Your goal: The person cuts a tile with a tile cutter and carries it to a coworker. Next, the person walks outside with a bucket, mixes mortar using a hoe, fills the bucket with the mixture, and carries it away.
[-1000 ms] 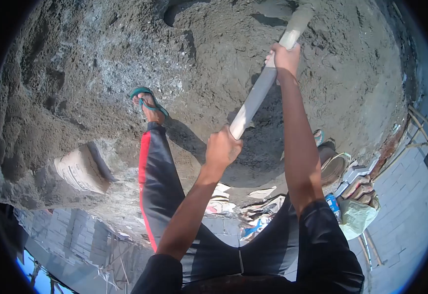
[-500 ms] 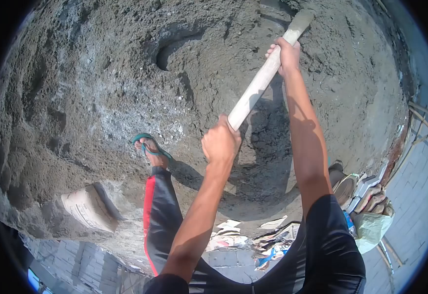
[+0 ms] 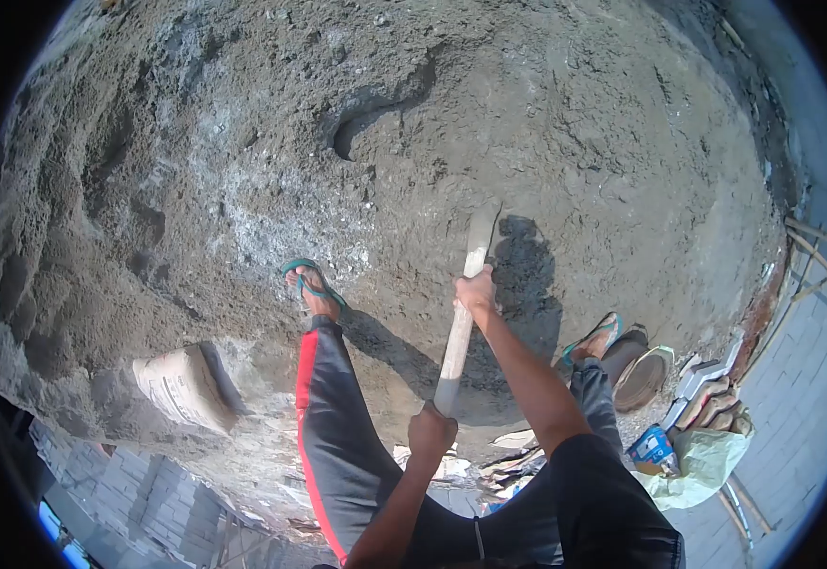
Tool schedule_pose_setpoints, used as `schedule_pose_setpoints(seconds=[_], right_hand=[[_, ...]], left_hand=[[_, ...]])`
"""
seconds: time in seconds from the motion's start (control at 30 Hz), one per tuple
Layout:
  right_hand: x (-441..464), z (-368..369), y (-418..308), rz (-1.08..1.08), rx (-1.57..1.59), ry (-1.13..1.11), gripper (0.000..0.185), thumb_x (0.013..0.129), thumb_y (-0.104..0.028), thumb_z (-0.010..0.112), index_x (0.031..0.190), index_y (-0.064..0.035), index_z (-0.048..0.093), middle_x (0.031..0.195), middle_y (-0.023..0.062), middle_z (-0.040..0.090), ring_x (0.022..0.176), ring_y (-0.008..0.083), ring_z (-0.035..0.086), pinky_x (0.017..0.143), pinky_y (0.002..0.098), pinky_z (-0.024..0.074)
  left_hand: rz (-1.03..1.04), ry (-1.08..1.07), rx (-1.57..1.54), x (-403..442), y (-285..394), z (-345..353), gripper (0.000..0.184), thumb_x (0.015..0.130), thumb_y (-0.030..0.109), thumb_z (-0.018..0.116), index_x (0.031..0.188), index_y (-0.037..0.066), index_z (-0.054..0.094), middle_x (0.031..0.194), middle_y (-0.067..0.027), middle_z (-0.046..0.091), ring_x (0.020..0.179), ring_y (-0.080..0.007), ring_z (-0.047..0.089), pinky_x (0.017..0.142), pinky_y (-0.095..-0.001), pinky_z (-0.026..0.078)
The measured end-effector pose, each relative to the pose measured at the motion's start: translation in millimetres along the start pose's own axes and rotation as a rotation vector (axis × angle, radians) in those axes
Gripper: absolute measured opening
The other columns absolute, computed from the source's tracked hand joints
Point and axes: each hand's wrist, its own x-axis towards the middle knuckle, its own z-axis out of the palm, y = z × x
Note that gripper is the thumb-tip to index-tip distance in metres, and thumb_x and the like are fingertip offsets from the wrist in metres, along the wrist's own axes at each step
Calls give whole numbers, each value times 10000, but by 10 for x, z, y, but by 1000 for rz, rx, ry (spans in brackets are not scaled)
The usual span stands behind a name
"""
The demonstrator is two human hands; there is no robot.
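A hoe with a thick pale wooden handle [image 3: 456,346] slants away from me over the grey mortar mix [image 3: 413,199]. My left hand [image 3: 432,433] is wrapped round the handle's near end, by my legs. Farther up, my right hand [image 3: 477,289] grips the handle close to its mortar-coated far end. That end rests against the wet mix, and the blade cannot be made out. A dark shadow lies on the mix just right of the handle.
My sandalled left foot [image 3: 309,282] and right foot [image 3: 598,339] stand on the mix. A full paper sack [image 3: 184,387] lies at lower left. At right are a round bucket [image 3: 643,379], a pale green plastic bag [image 3: 702,469] and bamboo poles [image 3: 816,248] on grey paving.
Both hands have drawn the hoe back toward my body, and its handle now points more straight ahead. My right foot and the bucket have come into fuller view.
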Motion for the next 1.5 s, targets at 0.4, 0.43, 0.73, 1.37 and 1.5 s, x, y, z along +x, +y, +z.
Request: schedule_pose_setpoints(seconds=[0.4, 0.43, 0.73, 1.37, 1.5], right_hand=[[890, -1582, -1877, -357, -150, 431, 491, 713, -94, 571, 1151, 43, 398, 891, 274, 626, 670, 330, 669, 664, 390, 550], [1037, -1419, -1624, -315, -220, 465, 497, 719, -100, 575, 1159, 43, 393, 895, 275, 629, 689, 331, 674, 672, 392, 552], [-851, -479, 614, -32, 11, 87, 557, 715, -71, 574, 1211, -37, 323, 939, 285, 606, 840, 416, 623, 735, 437, 499], [-1195, -781, 649, 118, 85, -52, 544, 736, -116, 581, 1197, -4, 315, 980, 343, 590, 977, 497, 561, 858, 485, 451], [-1652, -1656, 239, -24, 564, 293, 443, 739, 3, 555, 1126, -25, 340, 681, 105, 533, 503, 181, 574, 409, 324, 448]], left_hand=[[356, -392, -616, 1358, 1670, -26, 220, 734, 148, 659, 792, -32, 546, 574, -88, 514, 567, -114, 535, 533, -295, 427], [355, -382, -618, 1277, 1606, -3, 220, 734, 148, 659, 792, -32, 546, 574, -88, 514, 567, -114, 535, 533, -295, 427], [76, -274, -241, -572, -745, 615, 363, 677, 167, 689, 976, -26, 615, 886, -189, 664, 850, -321, 650, 764, -400, 498], [-67, -385, -181, -843, -599, 455, 369, 693, 134, 682, 1032, 9, 607, 799, -138, 656, 738, -250, 650, 700, -370, 509], [281, -367, -70, -647, -479, 441, 371, 680, 169, 692, 1024, 53, 614, 888, -197, 662, 855, -358, 645, 778, -418, 505]])
